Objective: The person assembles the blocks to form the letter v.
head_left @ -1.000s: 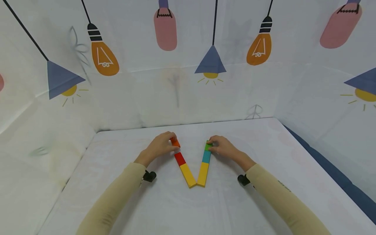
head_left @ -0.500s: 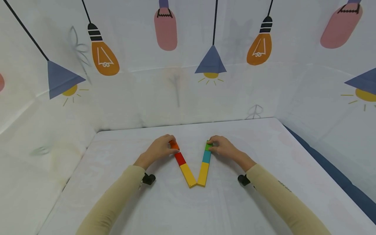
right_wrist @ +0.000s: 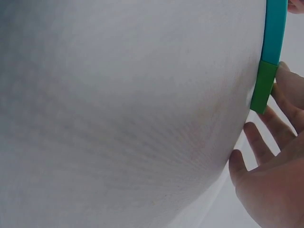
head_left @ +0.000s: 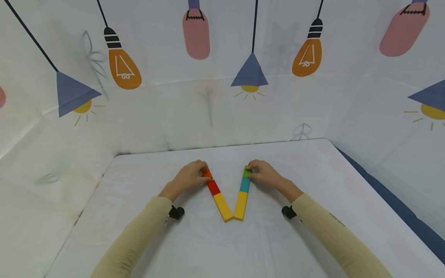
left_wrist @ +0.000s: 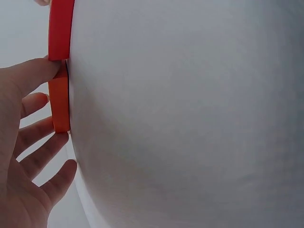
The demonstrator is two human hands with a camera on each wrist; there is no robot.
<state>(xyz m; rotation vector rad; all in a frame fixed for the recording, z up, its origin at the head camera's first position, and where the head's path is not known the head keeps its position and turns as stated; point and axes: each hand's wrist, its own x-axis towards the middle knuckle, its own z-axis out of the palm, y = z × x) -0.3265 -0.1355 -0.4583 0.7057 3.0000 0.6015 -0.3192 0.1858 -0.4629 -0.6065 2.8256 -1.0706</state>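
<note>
Flat coloured blocks lie on the white table in a V, its point towards me. A yellow block (head_left: 223, 207), a red block (head_left: 213, 187) and an orange block (head_left: 206, 172) make up the left arm. On the right run another yellow block (head_left: 240, 205), a teal block (head_left: 245, 185) and a green block (head_left: 246, 173). My left hand (head_left: 189, 176) pinches the orange block (left_wrist: 59, 104), thumb at its joint with the red block (left_wrist: 60, 31). With thumb and fingertips, my right hand (head_left: 267, 173) holds the green block (right_wrist: 264, 88), which meets the teal one (right_wrist: 274, 33).
The white table (head_left: 222, 251) ends at a back wall cloth (head_left: 174, 116) printed with lamps and bulbs. Black wrist cameras (head_left: 176, 212) hang below both wrists. Dark blue fabric (head_left: 393, 204) shows past the right edge.
My left hand has brought the orange block down towards me, closing the gap to the red block. The right hand has stayed in place on the green block.
</note>
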